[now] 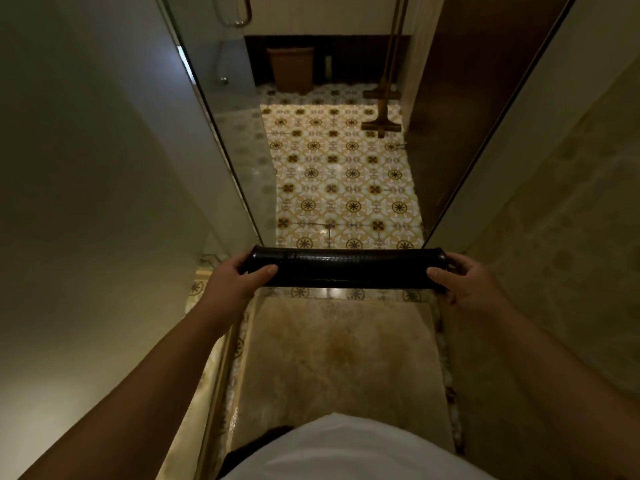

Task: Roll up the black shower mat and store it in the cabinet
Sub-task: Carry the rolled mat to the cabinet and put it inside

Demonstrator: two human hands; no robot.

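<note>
The black shower mat (346, 268) is rolled into a tight horizontal tube and held up in front of me, above the shower doorway. My left hand (232, 275) grips its left end, thumb on top. My right hand (460, 277) grips its right end the same way. Both arms are stretched forward. No cabinet is recognisable in view.
A glass shower door (225, 133) stands open on the left, a dark panel (450, 116) on the right. Beyond lies a patterned tile floor (339, 174) with a brown bin (292, 69) and two squeegee-like tools (381, 123). A stone shower floor (339, 358) is beneath me.
</note>
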